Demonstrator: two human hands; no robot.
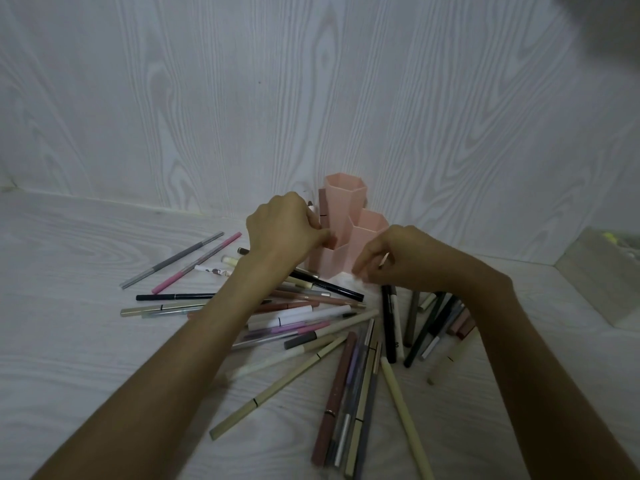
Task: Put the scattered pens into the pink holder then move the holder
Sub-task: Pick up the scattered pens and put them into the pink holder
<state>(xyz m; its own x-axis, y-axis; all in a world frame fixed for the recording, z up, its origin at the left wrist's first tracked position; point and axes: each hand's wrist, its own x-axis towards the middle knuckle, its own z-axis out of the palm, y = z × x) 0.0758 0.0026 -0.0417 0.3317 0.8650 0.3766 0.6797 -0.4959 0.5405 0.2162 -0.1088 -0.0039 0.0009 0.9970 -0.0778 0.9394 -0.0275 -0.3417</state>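
The pink holder (341, 216), made of several hexagonal tubes of different heights, stands on the whitish wood-grain surface close to the back wall. My left hand (282, 225) is at the holder's left side, fingers closed on a pen (313, 205) whose tip shows beside a low tube. My right hand (398, 258) hovers just right of the holder's front, pinching a thin light pen (383, 260). Several scattered pens (311, 317) in black, pink, cream, brown and grey lie fanned out on the surface under and in front of both forearms.
A grey pen (173, 260) and a pink pen (197, 263) lie apart at the left. A pale box (602, 271) with blurred contents sits at the right edge. The wood-grain wall (311, 98) rises directly behind the holder.
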